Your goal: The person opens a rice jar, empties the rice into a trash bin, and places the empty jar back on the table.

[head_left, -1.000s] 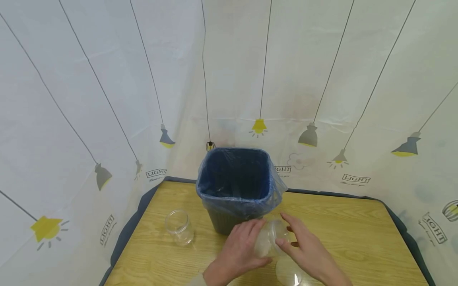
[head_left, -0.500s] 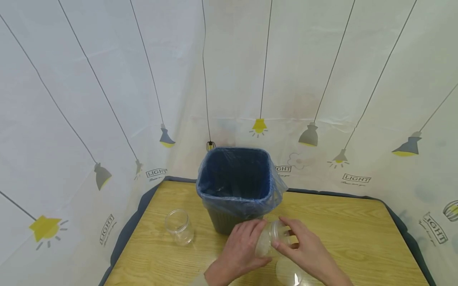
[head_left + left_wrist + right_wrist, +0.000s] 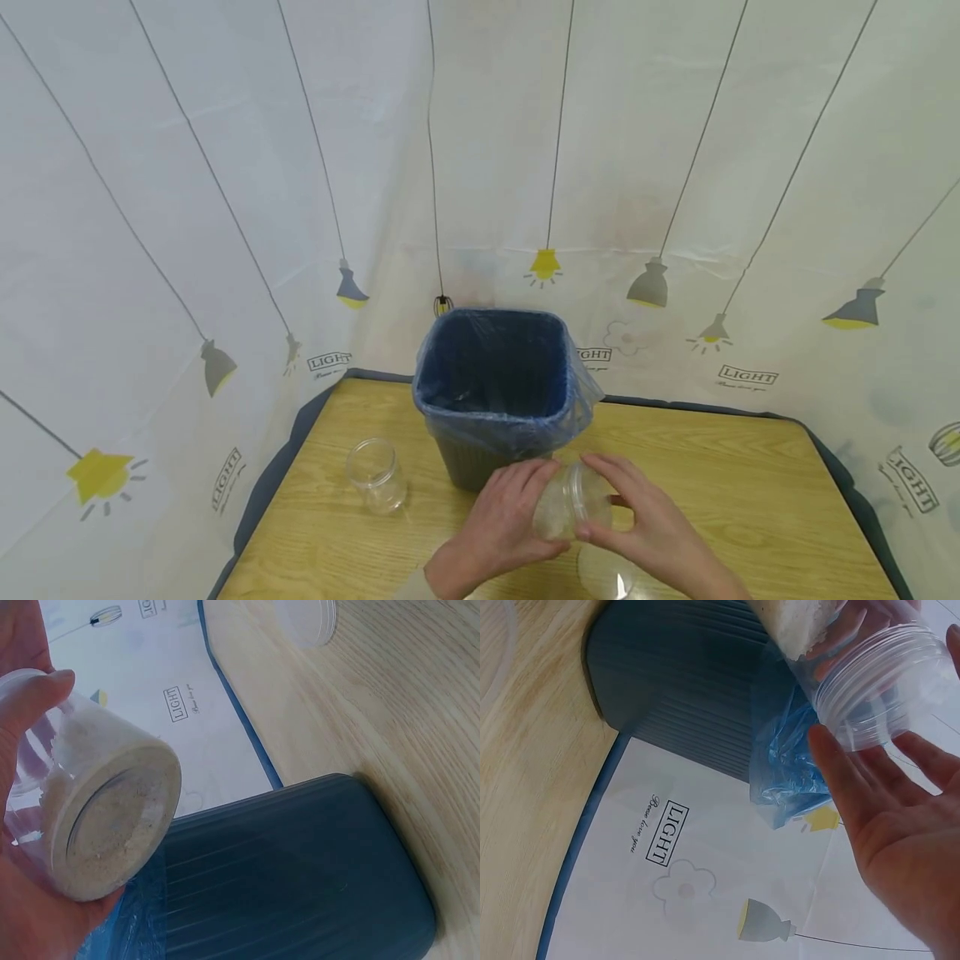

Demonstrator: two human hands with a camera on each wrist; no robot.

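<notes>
Head view: left hand (image 3: pixel 498 521) clamped round body of jar (image 3: pixel 553 507); right hand (image 3: pixel 648 521) pinching ridged end (image 3: pixel 577 492); jar before bin (image 3: pixel 483 458), tipped nearly sideways — long axis running hand to hand; second jar (image 3: pixel 378 479) stands left of bin; clear disc (image 3: pixel 606 571) on table (image 3: pixel 735 500); left wrist: base (image 3: pixel 116 817) points away from right hand, pale grains (image 3: pixel 94 851) inside; right wrist: ridged end nearer right hand — grains lie toward left.

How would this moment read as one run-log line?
left hand: grips tilted jar with pale contents; right hand: grips its mouth end; bin: blue liner over rim; other jar: standing left of bin
</notes>
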